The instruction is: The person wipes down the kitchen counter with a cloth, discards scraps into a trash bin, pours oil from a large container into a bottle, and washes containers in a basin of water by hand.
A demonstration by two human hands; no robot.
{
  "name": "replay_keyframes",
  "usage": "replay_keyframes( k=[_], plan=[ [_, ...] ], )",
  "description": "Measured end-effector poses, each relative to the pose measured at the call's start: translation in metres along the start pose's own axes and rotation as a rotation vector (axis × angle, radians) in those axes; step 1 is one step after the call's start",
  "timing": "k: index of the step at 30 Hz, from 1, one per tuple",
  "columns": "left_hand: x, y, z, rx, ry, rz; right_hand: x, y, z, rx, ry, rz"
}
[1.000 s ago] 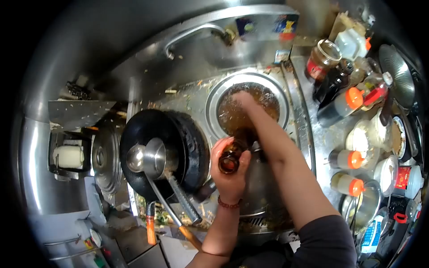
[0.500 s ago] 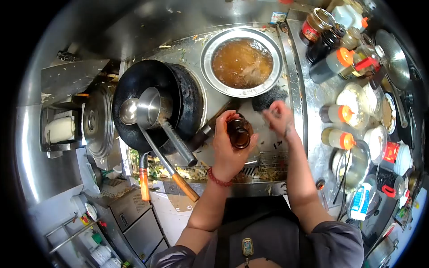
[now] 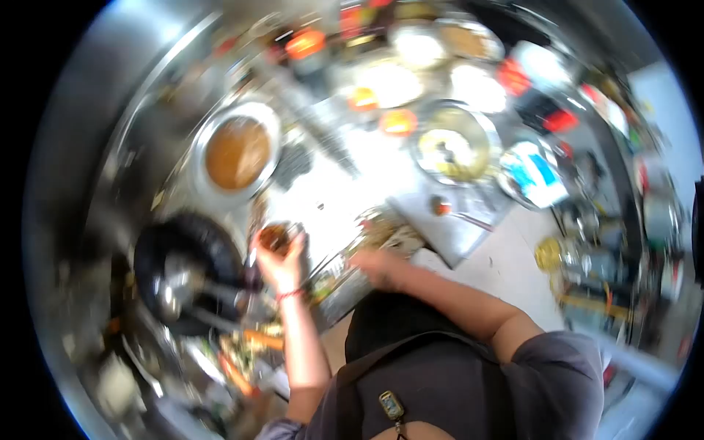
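My left hand (image 3: 281,265) is closed around a small jar (image 3: 274,240) with dark reddish-brown contents, held up over the stove top. A red bead bracelet circles that wrist. Low by the front edge of the stove is my right hand (image 3: 375,265), smeared by motion, so its fingers cannot be made out. Beyond the jar stands a metal basin (image 3: 274,139) of brown liquid. A black wok (image 3: 158,257) sits to the left of my left hand, with a blurred metal ladle (image 3: 174,290) in it.
Squeeze bottles with orange caps (image 3: 398,122) stand on the counter at the back. A steel bowl (image 3: 490,143) and a blue and white packet (image 3: 534,174) are further right. Orange-brown wooden handles (image 3: 264,339) jut out near my left forearm. Food scraps lie along the stove's front edge.
My view has swung to the right and blurred. My right hand has come down and back toward my body from beside the basin. My left hand still holds the jar.
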State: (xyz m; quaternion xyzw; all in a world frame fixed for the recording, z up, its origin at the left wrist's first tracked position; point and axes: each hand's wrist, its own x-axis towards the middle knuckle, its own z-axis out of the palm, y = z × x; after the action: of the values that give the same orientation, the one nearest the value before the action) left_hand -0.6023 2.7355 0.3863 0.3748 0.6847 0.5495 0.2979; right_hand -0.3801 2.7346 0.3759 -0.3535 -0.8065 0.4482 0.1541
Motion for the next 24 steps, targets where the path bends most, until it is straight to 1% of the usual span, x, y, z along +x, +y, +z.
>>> replay_keyframes(
  k=[1,2,3,4,6,7,9,10,11,12,13,14,15,16,17,18,19,20,22,24],
  plan=[
    [0.001,-0.002,-0.004,0.108,-0.01,0.015,-0.031,0.011,0.005,-0.059,-0.15,-0.019],
    [0.003,-0.007,-0.007,0.222,-0.008,0.04,-0.064,0.013,0.002,0.158,-0.063,-0.007],
    [0.002,-0.015,-0.01,0.249,0.031,-0.026,-0.093,0.011,-0.015,0.067,-0.183,0.075],
    [0.003,-0.035,-0.018,0.287,0.044,-0.041,-0.116,0.012,-0.034,-0.027,-0.323,0.248],
    [0.0,-0.052,-0.028,0.399,0.05,-0.087,-0.192,0.033,-0.058,-0.024,-0.249,0.485],
    [-0.003,-0.056,-0.032,0.474,0.056,-0.124,-0.228,0.054,-0.065,-0.046,-0.179,0.731],
    [-0.009,-0.077,-0.047,0.474,0.005,-0.016,-0.317,0.098,-0.082,-0.152,0.173,0.984],
    [-0.011,-0.086,-0.053,0.503,0.03,0.018,-0.364,0.122,-0.09,-0.207,0.326,1.092],
    [-0.015,-0.092,-0.057,0.53,0.061,0.049,-0.411,0.147,-0.094,-0.27,0.413,1.198],
    [-0.016,-0.095,-0.06,0.514,0.111,-0.072,-0.471,0.206,-0.076,-0.281,0.487,1.324],
    [-0.018,-0.089,-0.064,0.506,0.166,-0.192,-0.514,0.235,-0.074,-0.323,0.311,1.393],
    [-0.026,-0.078,-0.066,0.749,0.146,-0.107,-0.542,0.258,-0.08,-0.367,0.13,1.456],
    [-0.033,-0.064,-0.067,0.996,0.149,-0.018,-0.548,0.264,-0.095,-0.352,0.137,1.456],
    [-0.024,-0.095,-0.1,1.057,0.142,0.009,-0.538,0.248,-0.129,-0.313,0.095,1.631],
    [-0.019,-0.108,-0.118,1.117,0.137,0.036,-0.541,0.253,-0.161,-0.277,0.045,1.803],
    [-0.037,-0.092,-0.104,1.194,0.159,0.062,-0.553,0.29,-0.182,-0.274,0.04,1.795],
    [-0.057,-0.078,-0.07,1.246,0.166,0.061,-0.565,0.337,-0.202,-0.19,0.087,1.828],
    [-0.076,-0.068,-0.033,1.279,0.15,0.049,-0.576,0.385,-0.231,-0.113,0.138,1.86],
    [-0.115,-0.043,0.065,1.316,0.078,-0.002,-0.567,0.469,-0.304,-0.001,0.287,1.78],
    [-0.152,-0.027,0.158,1.339,-0.03,-0.079,-0.571,0.593,-0.344,-0.193,0.437,1.488]
  ],
)
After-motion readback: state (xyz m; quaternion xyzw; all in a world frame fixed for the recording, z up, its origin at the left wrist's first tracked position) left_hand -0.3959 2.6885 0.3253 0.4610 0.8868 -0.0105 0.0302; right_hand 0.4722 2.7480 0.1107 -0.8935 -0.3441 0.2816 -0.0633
